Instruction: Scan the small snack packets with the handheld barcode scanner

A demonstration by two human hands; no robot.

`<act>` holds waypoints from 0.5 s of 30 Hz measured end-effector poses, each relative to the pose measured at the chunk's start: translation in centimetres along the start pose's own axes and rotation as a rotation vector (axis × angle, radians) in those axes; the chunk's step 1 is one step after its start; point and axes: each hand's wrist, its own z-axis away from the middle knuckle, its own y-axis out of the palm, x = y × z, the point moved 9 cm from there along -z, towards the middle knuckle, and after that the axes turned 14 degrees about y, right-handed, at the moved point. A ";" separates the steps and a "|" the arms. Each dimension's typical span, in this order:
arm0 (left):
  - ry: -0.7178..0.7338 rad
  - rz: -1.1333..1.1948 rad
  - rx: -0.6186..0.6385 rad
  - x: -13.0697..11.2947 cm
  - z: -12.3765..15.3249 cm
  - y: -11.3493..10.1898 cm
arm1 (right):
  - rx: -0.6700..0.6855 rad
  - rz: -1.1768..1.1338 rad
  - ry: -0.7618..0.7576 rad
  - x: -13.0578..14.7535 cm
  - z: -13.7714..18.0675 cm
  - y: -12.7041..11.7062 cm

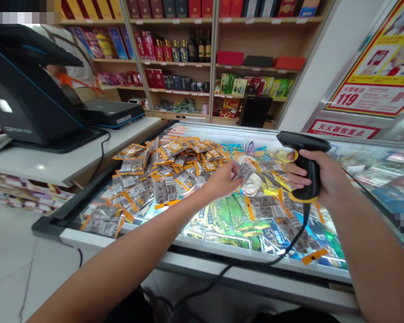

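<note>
My right hand (326,172) is wrapped round the handle of a black and yellow barcode scanner (311,168), whose head points left over the freezer. A cable runs down from its base. Between the fingers of my left hand (225,179) is a small clear snack packet (245,171) with a printed label. To the left lies a large heap of orange-edged snack packets (168,161) on the glass freezer top. More such packets (265,206) lie spread below and right of the scanner. Ice cream wrappers (227,211) and a round tub (251,185) show under the glass.
A checkout terminal (30,89) and a flat black device (111,112) stand on the white counter (54,166) at the left. Shelves (175,65) of boxes and bottles line the back. The scanner cable (222,271) droops across the freezer's front edge. Another person stands behind the terminal.
</note>
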 end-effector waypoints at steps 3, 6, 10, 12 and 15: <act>-0.106 0.279 -0.259 2.0 -0.5 -2.2 | 0.072 0.085 0.030 -1.3 -0.1 1.5; -0.181 0.452 -0.450 3.6 -0.5 -3.4 | 0.149 0.157 0.077 -2.9 -0.1 3.2; -0.148 0.411 -0.521 4.0 -0.4 -4.5 | 0.202 0.189 0.089 -4.1 -0.1 4.9; -0.123 0.372 -0.533 4.0 -0.4 -5.0 | 0.213 0.195 0.083 -4.4 0.0 5.4; -0.102 0.343 -0.542 4.2 -0.3 -5.3 | 0.226 0.171 0.074 -4.4 -0.1 5.7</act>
